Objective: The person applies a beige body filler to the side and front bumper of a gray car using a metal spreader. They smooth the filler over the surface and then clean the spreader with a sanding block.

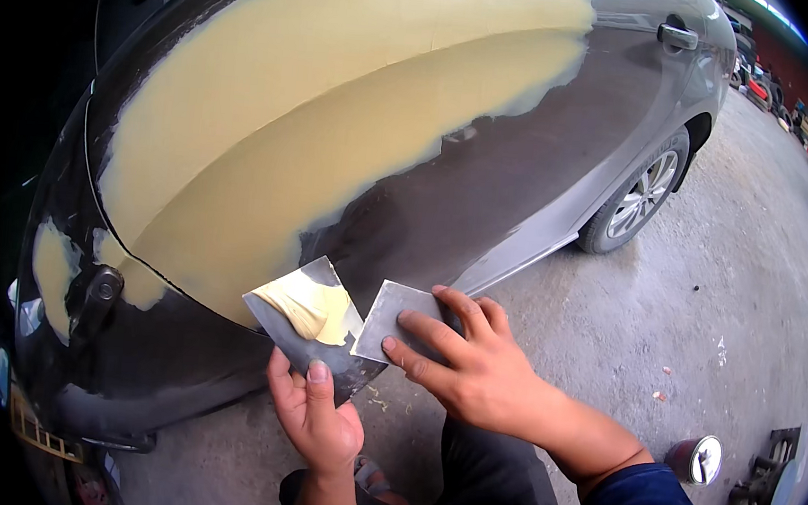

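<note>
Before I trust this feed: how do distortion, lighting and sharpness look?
Head view: fisheye bend bows the car, corners go black; head view: yellow coating looks paler above the crease, duller below; head view: left hand and right hand look fairly sharp, upper-right clutter small and hard to read.

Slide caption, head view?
Left hand holds a plate of cream paste, right hand a grey spreader, beside a car.

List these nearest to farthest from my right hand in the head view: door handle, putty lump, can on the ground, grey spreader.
1. Grey spreader: held in your right hand.
2. Putty lump: just left, on the board in your left hand.
3. Can: on the ground, lower right.
4. Door handle: on the car, upper right.
</note>
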{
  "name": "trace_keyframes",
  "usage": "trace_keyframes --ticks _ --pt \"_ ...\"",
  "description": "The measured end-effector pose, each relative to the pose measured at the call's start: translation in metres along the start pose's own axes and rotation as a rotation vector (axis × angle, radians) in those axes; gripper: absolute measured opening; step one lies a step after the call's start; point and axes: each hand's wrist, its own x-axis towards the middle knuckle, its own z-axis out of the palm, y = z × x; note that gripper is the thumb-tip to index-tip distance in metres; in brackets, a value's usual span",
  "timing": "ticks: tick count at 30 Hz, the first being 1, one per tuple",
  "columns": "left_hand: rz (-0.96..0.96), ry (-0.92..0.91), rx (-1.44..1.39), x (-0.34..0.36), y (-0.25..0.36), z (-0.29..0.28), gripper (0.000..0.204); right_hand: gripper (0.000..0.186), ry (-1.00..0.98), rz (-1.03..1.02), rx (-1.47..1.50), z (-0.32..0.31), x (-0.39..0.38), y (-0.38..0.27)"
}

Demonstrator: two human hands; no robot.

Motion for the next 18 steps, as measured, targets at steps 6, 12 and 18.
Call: trace_keyframes --ticks 6,12,18 --pt "-0.027 -0.004 0.041 0.005 0.0 -0.006 0.047 0.045 0.117 0.149 0.079 -0.004 -0.004 0.017" --pt "-0.122 -0.064 -0.014 0.0 0.002 0.005 0.058 0.044 0.099 0.018 0.184 0.005 0.012 0.0" --pt "0.113 -0.152 0.26 -0.002 0.002 -0.013 0.056 0.036 0.002 0.118 0.156 0.014 -0.014 0.029"
